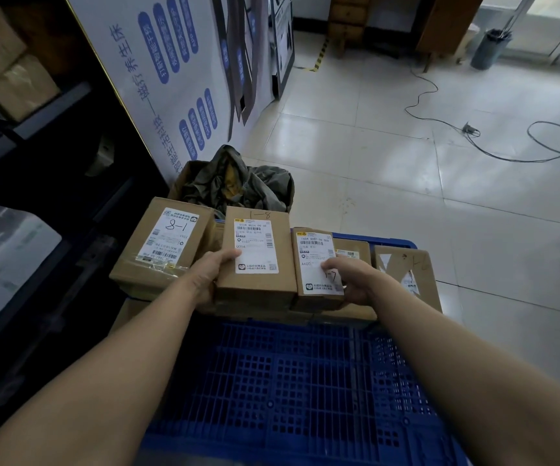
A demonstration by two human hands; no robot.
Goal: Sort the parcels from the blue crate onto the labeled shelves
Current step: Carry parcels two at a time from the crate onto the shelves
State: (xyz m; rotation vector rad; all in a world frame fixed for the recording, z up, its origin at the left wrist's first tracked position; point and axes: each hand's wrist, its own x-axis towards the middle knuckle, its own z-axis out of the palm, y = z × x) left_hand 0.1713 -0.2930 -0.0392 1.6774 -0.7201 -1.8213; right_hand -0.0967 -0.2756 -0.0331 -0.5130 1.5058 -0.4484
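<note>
Two hands, both occupied; I log them from my remote seat as follows.

1. Left hand [209, 275]: the bare forearm is stretched forward. The thumb lies flat on top of the parcel marked 1-8 [258, 260], at the near-left corner of its label, and the fingers wrap under its left edge. It grips that parcel.

2. Right hand [356, 280]: the forearm reaches forward and slightly inward. The thumb presses on the label of the parcel marked 1-7 [315, 264] and the fingers curl round its right side (the fingertips are hidden beneath, so I cannot tell how far they reach). It holds that parcel.

3. Both held parcels sit side by side between the two grips. They rest on other cardboard at the far end of the blue crate [288, 381], whose mesh floor shows below my wrists.

4. Parcel marked 8-1 [164, 247]: just left of the left grip, tilted.

5. Brown parcel with a torn label [406, 274]: just right of the right grip.

6. Open carton of dark plastic wrap [234, 183]: beyond both grips.

7. Dark shelves [36, 156]: well left of the left grip.
</note>
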